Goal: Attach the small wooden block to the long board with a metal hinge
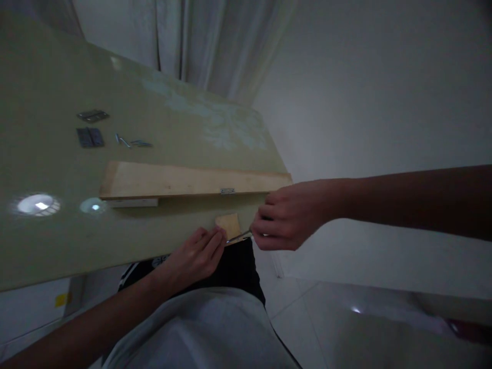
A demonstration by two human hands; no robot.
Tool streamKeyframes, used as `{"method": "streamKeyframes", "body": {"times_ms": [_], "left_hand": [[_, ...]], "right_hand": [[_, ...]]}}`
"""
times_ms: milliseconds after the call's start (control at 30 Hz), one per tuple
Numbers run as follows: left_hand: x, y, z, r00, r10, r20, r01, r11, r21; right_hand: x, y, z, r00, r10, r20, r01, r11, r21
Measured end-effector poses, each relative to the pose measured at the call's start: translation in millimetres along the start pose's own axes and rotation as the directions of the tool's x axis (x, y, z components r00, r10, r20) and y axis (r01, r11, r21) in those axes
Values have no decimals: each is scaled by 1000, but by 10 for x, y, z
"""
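Left fingers [216, 241] together at block [230, 223], right fingers [265, 226] clamped on tool [241, 236], greenish tabletop [57, 166], pale wall [369, 102]

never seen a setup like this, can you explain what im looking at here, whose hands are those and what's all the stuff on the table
There's no machine here: a person works bare-handed, and a camera worn on their head looks down. The left hand is at a small wooden block by the table's edge; its exact grip is hard to see. The right hand holds a thin metal tool that points toward the block. Beyond them on the table lies a long board with a small metal plate on its near edge. Further off are two hinge-like metal pieces and some screws.
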State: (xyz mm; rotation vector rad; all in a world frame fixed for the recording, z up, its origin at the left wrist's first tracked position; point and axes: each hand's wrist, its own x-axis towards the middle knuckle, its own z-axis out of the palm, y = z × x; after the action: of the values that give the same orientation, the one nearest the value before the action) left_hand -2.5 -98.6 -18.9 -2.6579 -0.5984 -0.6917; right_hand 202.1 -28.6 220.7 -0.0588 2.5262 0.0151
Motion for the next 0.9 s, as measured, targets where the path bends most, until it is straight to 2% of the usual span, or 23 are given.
{"method": "streamKeyframes", "body": {"times_ms": [33,67,133,167,233,267,300,333,367,400,433,467,500,533,567,633,667,733,767,800,833,867,900], "left_hand": [[-5,1,-2,1000,3,7,-3,1000,-1],[-9,1,-4,1000,6,13,-6,1000,-2],[-16,-3,-8,1000,14,13,-14,1000,-2],[-18,-5,-9,1000,19,10,-19,1000,-1],[-20,-11,-7,1000,27,4,-27,1000,-3],[-20,-12,-4,1000,26,0,-26,1000,-8],[-21,-13,-1,1000,21,-1,-21,1000,-14],[-21,-13,3,1000,12,-1,-12,1000,-21],[-20,-12,7,1000,2,-5,-2,1000,-27],[-20,-10,10,1000,-4,-12,4,1000,-31],[-18,-9,12,1000,-8,-18,7,999,-32],[-16,-8,13,1000,-9,-21,9,999,-31],[-14,-7,13,1000,-9,-20,8,1000,-26],[-11,-7,11,1000,-5,-18,5,1000,-21],[-8,-7,9,1000,-2,-14,2,1000,-15],[-4,-6,7,1000,1,-12,-1,1000,-8],[-4,-5,8,1000,3,-13,-3,1000,-8],[-9,0,13,1000,3,-24,-4,1000,-13],[-14,3,17,1000,4,-31,-5,1000,-19],[-19,5,20,999,5,-37,-6,1000,-26],[-23,7,23,999,5,-43,-6,999,-33],[-26,8,24,999,5,-47,-7,999,-39],[-27,8,25,999,6,-47,-8,999,-42]], "right_hand": [[4,9,-11,999,-50,-4,50,999,-11],[27,20,-21,1000,-19,10,18,999,37],[121,45,-38,974,207,91,-221,958,185],[180,55,-44,923,351,159,-382,888,255],[286,69,-50,752,556,354,-659,640,396],[321,71,-50,665,586,464,-746,484,458],[337,70,-49,603,576,552,-792,351,499],[334,64,-46,558,567,606,-818,251,518],[311,54,-42,548,581,601,-820,231,524],[272,40,-35,586,617,526,-796,316,516],[220,24,-26,659,632,407,-744,469,476],[162,8,-16,760,592,266,-646,649,402],[105,-7,-6,867,480,137,-498,817,291],[55,-21,3,948,315,40,-317,934,164],[19,-34,10,989,145,-17,-144,989,43],[-3,-60,13,997,-58,-49,52,993,-105],[13,-73,8,997,-64,-37,59,991,-116],[90,-92,-15,992,119,38,-118,993,-23],[142,-93,-30,955,280,95,-287,956,66],[198,-85,-46,877,449,172,-476,862,177],[252,-68,-61,759,590,275,-651,701,293],[301,-44,-72,632,667,394,-772,499,395],[340,-17,-80,531,676,511,-832,304,463]]}}
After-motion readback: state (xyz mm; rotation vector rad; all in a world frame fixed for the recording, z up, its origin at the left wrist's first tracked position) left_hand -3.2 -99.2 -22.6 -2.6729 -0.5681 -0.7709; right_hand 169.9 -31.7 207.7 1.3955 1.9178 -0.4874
